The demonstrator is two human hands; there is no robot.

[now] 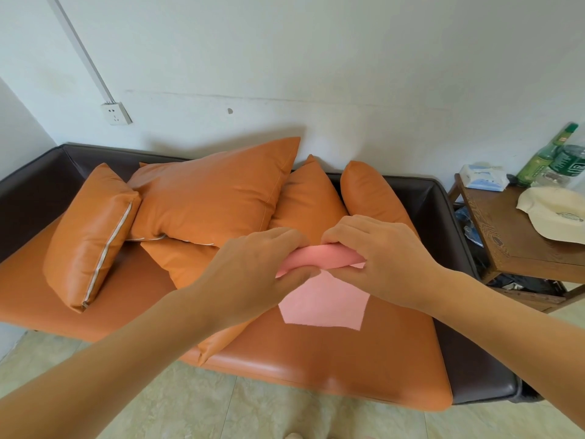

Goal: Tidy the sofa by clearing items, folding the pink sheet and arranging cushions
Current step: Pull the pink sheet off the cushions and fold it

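Five cushions (215,198), two bottles (544,158), one sheet (326,302).

No legible text found. At 2 o'clock, the green glass bottle (545,156) and the clear plastic bottle (568,164) carry labels with print too blurred to read. The cream cap (554,210) bears an indistinct emblem.

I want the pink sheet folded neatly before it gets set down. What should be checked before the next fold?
1. Left hand grips the pink sheet: ok.
2. Right hand grips it too: ok.
3. Upper edge rolled evenly between both hands: ok.
4. Lower flap hangs free, corners aligned: not ok, edge looks uneven.
5. Bare sofa seat below for laying it down: ok.
6. Cushions arranged: not ok, piled askew.
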